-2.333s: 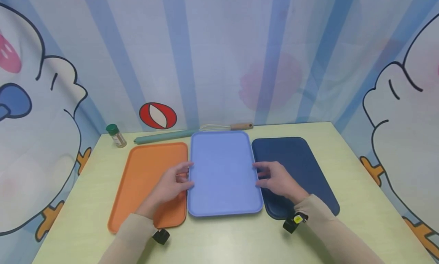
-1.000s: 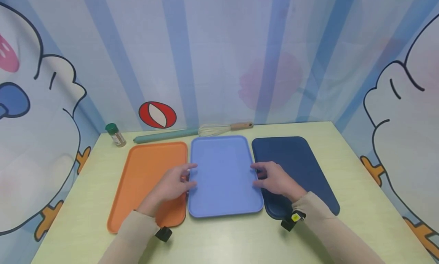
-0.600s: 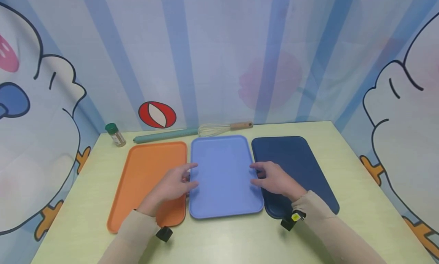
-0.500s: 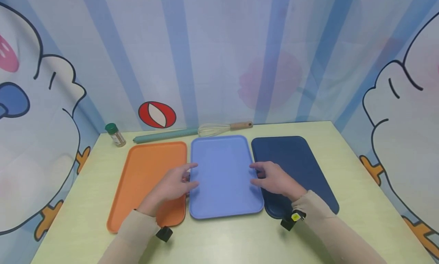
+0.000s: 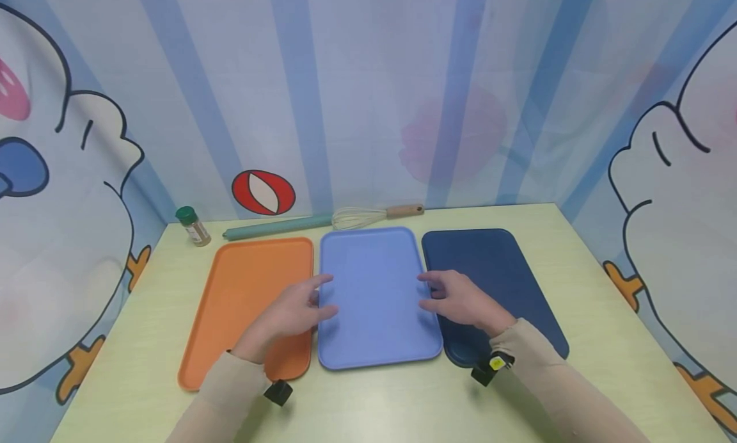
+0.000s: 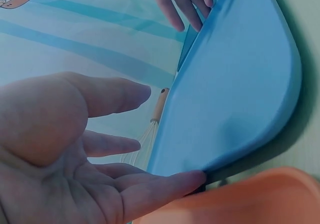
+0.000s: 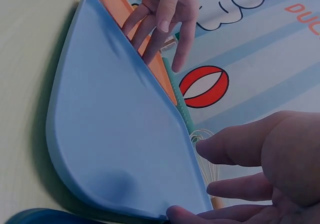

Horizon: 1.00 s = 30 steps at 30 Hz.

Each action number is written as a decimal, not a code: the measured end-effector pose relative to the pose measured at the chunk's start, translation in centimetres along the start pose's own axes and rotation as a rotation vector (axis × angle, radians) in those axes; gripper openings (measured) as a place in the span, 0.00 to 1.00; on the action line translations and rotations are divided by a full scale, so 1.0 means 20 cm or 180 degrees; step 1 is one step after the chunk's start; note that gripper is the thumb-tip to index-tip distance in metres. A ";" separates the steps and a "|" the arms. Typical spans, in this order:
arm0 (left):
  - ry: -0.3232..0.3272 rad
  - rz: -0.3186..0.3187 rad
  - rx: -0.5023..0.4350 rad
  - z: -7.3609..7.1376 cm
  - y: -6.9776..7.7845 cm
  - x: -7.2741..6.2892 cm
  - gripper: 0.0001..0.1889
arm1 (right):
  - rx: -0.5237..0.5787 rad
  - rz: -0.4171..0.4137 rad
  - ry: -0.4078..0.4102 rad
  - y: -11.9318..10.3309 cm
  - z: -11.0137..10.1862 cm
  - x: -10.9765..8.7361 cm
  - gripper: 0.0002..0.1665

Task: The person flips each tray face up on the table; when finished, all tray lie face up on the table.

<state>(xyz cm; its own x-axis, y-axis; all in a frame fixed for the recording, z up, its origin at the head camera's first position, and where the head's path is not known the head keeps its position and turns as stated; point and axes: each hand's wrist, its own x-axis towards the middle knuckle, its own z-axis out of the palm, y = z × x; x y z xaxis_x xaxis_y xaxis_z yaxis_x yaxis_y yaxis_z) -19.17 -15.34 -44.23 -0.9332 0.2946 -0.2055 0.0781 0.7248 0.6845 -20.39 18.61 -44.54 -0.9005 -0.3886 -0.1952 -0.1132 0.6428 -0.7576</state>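
Observation:
A periwinkle-blue tray [image 5: 377, 296] lies flat in the middle of the table, long sides running away from me. My left hand [image 5: 290, 312] is at its left rim, fingers spread and thumb lifted off. In the left wrist view, one fingertip of the left hand [image 6: 55, 144] meets or overlaps the rim; actual contact is unclear. My right hand [image 5: 460, 296] mirrors this at the right rim, fingers loosely extended. The right wrist view shows the right thumb apart from the blue tray [image 7: 120, 114]. Neither hand grips anything.
An orange tray [image 5: 253, 270] lies left, under the left hand; a navy tray [image 5: 489, 257] lies right, under the right hand. Behind them are a teal rolling-pin-like rod [image 5: 276, 228], a whisk [image 5: 403, 211] and a green-capped spice jar [image 5: 194, 228]. A printed cloth [image 5: 368, 97] hangs behind.
Since the earliest frame, the middle tray's far edge has come nearer to me, uncovering more of the whisk. Both hands have shifted slightly inward over its rims, and the left thumb has spread further right.

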 end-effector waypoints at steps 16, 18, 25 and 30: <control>-0.0068 -0.0154 0.0005 0.00 0.03 -0.02 0.37 | 0.0034 -0.0107 0.0004 -0.01 0.00 0.01 0.35; -0.0061 -0.0153 -0.0006 -0.01 0.04 -0.03 0.37 | 0.0045 -0.0102 -0.0013 -0.01 -0.01 0.01 0.35; -0.0033 -0.0045 -0.0114 -0.02 0.06 -0.04 0.36 | 0.0031 -0.0143 -0.0024 0.03 -0.02 0.01 0.36; 0.0019 0.0215 -0.0308 -0.01 0.09 -0.04 0.34 | -0.0037 -0.0174 0.0121 0.08 -0.06 -0.01 0.35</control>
<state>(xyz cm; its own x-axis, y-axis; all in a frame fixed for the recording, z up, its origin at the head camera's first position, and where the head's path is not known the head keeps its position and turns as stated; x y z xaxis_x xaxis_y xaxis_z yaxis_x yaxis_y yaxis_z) -18.30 -14.42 -42.74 -0.9291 0.3368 -0.1526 0.1069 0.6397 0.7611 -20.90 20.49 -44.90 -0.9080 -0.3983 -0.1297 -0.1674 0.6290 -0.7592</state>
